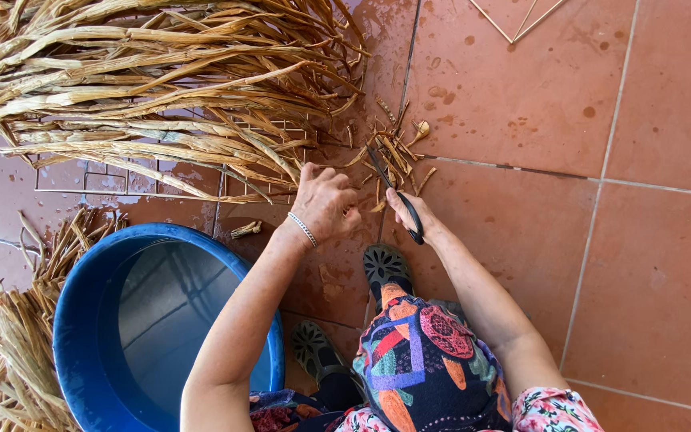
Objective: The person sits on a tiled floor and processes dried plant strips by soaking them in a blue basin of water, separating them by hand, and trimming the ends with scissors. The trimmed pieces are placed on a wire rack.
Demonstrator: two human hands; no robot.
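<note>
Dry straw-coloured stalk [359, 186] pinched between fingers of left hand [325, 202], thumb and knuckles closed over its near end, thin bead bracelet [303, 230] at wrist. Right hand [411, 214] just beside, curled shut around black handles of scissors [393, 192], blades angled up and away toward left hand and meeting held stalk near its tip. Long axis of stalk lying roughly crosswise between both hands, running out to a small scatter of cut ends [397, 148] on wet floor just beyond blades. Left hand nearer the big heap, right hand nearer the trimmings. Further out, heap of long dried leaves [161, 88] spread over wire rack [121, 180], stalks pointing mostly left to right, well within reach above left hand. Round blue tub [73, 320] under left forearm, apparently holding water. More dried fibre bundled [17, 336] at far left, touching tub's outer wall. Dark perforated clogs [385, 268] planted on terracotta tiles [601, 264], patterned trousers [421, 368] bright at bottom edge. Thin sticks [521, 20] crossed at top, well apart from hands.
</note>
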